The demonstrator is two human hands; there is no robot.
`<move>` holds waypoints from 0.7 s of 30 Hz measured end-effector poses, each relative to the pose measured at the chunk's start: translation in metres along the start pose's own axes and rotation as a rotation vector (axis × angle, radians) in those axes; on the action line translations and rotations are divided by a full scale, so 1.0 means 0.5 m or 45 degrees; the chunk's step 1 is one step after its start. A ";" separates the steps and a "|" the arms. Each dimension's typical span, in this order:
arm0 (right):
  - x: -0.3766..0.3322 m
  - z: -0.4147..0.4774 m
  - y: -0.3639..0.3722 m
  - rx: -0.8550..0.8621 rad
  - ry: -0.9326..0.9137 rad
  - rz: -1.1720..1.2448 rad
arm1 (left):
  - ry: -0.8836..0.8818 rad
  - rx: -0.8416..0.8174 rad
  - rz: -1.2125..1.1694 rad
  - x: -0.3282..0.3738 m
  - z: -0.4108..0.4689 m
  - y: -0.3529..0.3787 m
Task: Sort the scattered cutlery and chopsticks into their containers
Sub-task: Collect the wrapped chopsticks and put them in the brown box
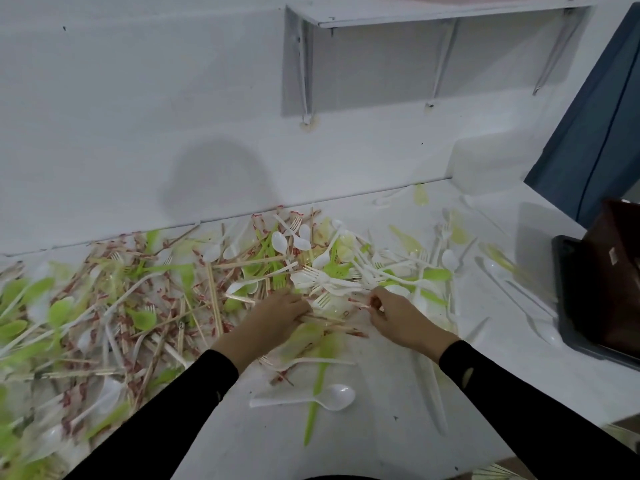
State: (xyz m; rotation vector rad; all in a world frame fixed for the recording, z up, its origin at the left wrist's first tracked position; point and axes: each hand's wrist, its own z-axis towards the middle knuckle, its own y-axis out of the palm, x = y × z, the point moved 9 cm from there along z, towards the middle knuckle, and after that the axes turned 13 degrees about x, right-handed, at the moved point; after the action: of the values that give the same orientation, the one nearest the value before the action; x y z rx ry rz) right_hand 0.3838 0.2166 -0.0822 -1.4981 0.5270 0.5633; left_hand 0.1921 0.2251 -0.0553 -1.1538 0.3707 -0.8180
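Note:
A wide heap of cutlery (263, 271) covers the white table (381, 441): white and green plastic forks and spoons mixed with wooden and paper-wrapped chopsticks. My left hand (273, 318) grips a bundle of chopsticks (332, 323) at the heap's near edge. My right hand (398, 315) pinches a wrapped chopstick (360, 303) just right of it. A white spoon (311, 398) and a green utensil (317, 382) lie alone in front of my arms.
A dark grey tray (568, 323) holding a brown box (613, 271) stands at the right edge of the table. A blue-grey panel (595, 133) rises behind it. A white wall with a bracketed shelf (433, 15) backs the table. Loose white and yellowish utensils lie near the tray.

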 end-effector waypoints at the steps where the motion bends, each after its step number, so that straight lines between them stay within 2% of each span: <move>1: -0.007 0.000 0.004 -0.008 0.004 -0.004 | 0.032 0.024 0.065 -0.007 0.001 -0.016; 4: -0.023 0.005 0.017 -0.022 -0.023 -0.134 | -0.005 0.015 0.181 -0.048 -0.022 -0.053; 8: -0.087 0.000 0.035 0.002 -0.398 -0.088 | -0.087 0.043 0.245 -0.087 -0.080 -0.085; 11: -0.100 -0.003 0.071 -0.060 -0.543 -0.094 | -0.084 0.055 0.188 -0.082 -0.103 -0.093; 13: -0.115 -0.011 0.097 -0.071 -0.694 -0.148 | -0.159 -0.011 0.008 -0.073 -0.116 -0.096; 16: -0.116 -0.015 0.119 -0.149 -0.783 -0.294 | -0.174 -0.056 -0.100 -0.059 -0.138 -0.106; 19: -0.117 -0.012 0.115 -0.080 -0.854 -0.315 | -0.204 -0.161 -0.059 -0.076 -0.161 -0.104; 21: -0.112 -0.006 0.099 0.039 -0.910 -0.255 | -0.260 -0.279 -0.098 -0.096 -0.187 -0.092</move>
State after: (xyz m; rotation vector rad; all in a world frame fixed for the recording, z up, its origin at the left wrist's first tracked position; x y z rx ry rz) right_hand 0.3091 0.2119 -0.0843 -1.1951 -0.1670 0.8691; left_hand 0.0825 0.1911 -0.0566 -1.4507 0.2513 -0.7304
